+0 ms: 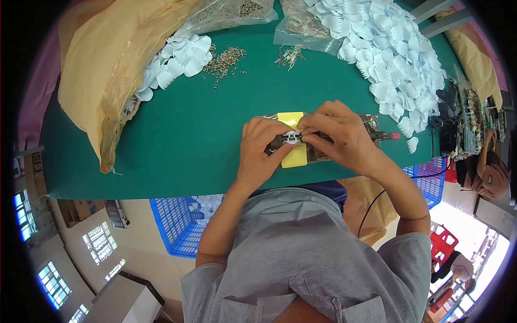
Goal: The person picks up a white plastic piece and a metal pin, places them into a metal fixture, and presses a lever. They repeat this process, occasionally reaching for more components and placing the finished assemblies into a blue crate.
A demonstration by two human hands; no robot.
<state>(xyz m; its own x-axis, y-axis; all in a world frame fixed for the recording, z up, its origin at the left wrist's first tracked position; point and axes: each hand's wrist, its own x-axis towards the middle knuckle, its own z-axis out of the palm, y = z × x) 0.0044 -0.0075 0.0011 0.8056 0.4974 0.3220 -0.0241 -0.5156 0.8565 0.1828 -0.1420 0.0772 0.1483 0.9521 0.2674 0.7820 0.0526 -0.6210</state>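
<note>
My left hand (260, 148) pinches a small white plastic piece (292, 139) with dark parts in its middle, thumb and forefinger on its left side. From the right, my right hand (340, 134) meets it, fingertips pressed together at its right edge; whatever lies between those fingertips is too small to make out. Both hands rest over a block wrapped in brown tape (318, 153) with a strip of yellow tape (294, 159) across it. Past my right wrist, a dark rod with a red tip (395, 136) sticks out to the right.
White toothed plastic pieces (398, 70) are heaped at the far right, more (186, 56) spill from a tan sack (102, 70). Small metal parts (226, 62) and thin pins (291, 56) lie on the green table (177, 140). Blue baskets (175, 229) stand below; people sit at the right.
</note>
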